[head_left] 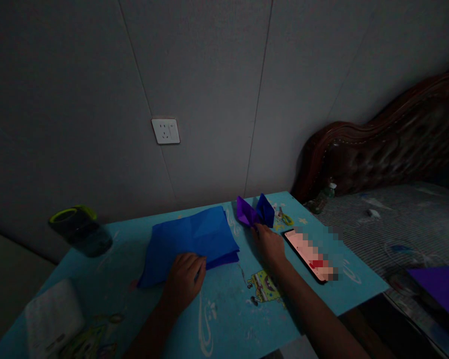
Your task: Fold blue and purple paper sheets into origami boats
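A stack of blue paper sheets [194, 232], creased across the top sheet, lies on the table. My left hand [185, 276] rests on its near edge, fingers loosely bent and a dark gap beside the thumb. At the table's far side, my right hand [269, 242] pinches the near end of a folded paper shape [249, 212], purple on the left and dark blue on the right, with pointed flaps standing up. My right fingertips are partly hidden behind the hand. Just beyond lie scissors [285, 218] with yellow-green handles.
A phone [309, 257] with a lit screen lies right of my right forearm. A dark cup [80, 232] with a green rim and a white soft pack [54, 316] are at the left. The table [224, 319] meets a grey wall; a bed with a bottle [324, 197] and purple paper [443, 286] is right.
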